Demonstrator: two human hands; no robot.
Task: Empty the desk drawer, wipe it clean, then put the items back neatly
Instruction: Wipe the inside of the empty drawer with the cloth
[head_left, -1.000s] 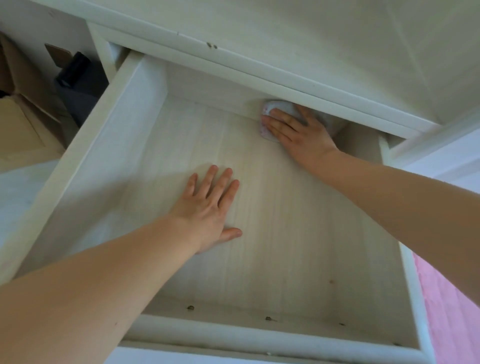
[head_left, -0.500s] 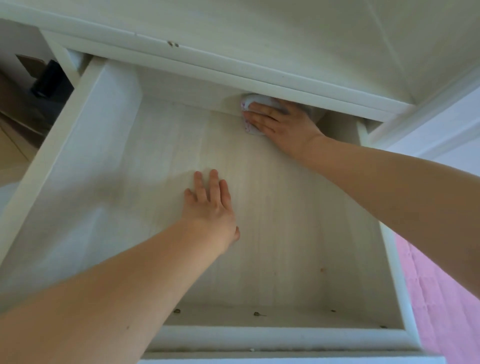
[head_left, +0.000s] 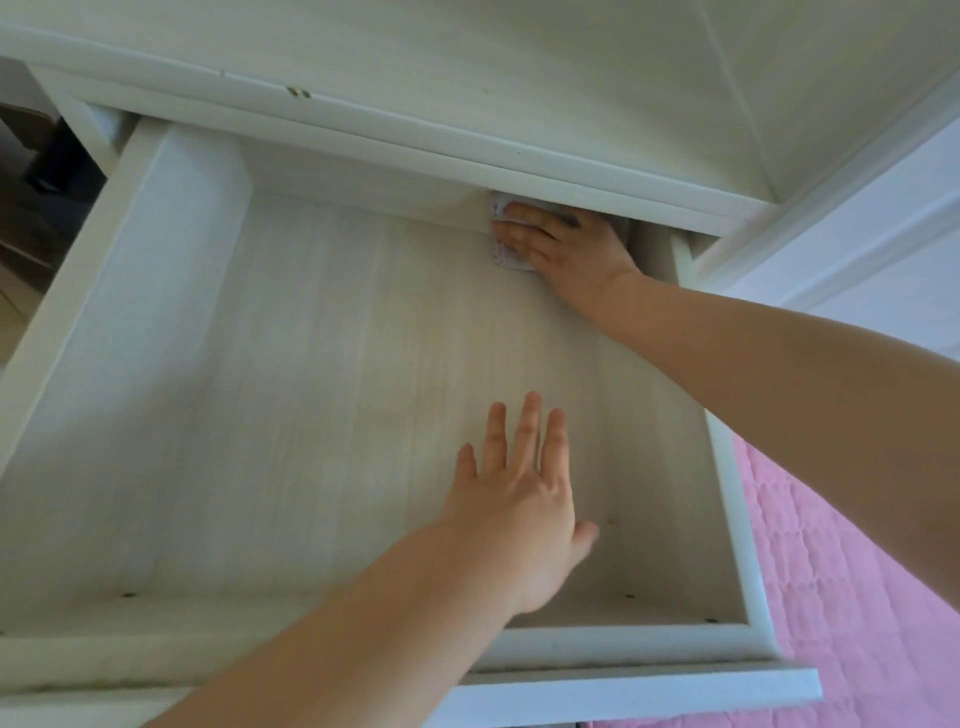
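A person's right hand (head_left: 563, 249) lies flat with fingers straight, pressing a small pale cloth (head_left: 506, 254) onto the drawer floor at the far right corner, where the floor meets the back wall. The hand covers most of the cloth; only its left edge shows past the fingertips. Pressing with flat fingers rather than gripping looks like a way to spread force over the cloth as it wipes.

The left hand (head_left: 519, 499) rests palm down, fingers straight and slightly spread, holding nothing, on the drawer floor nearer the front — probably bracing the body, or steadying the drawer, while the other arm reaches deep.

Around both hands is the open drawer (head_left: 130, 291), pale whitewashed wood with nothing inside except the hands and cloth, so the emptying appears done and the wiping is under way. A few small dark specks sit along the front inner edge. The desk (head_left: 467, 78) overhangs the drawer's back. To the right, outside the drawer, lies a pink quilted fabric (head_left: 857, 597).
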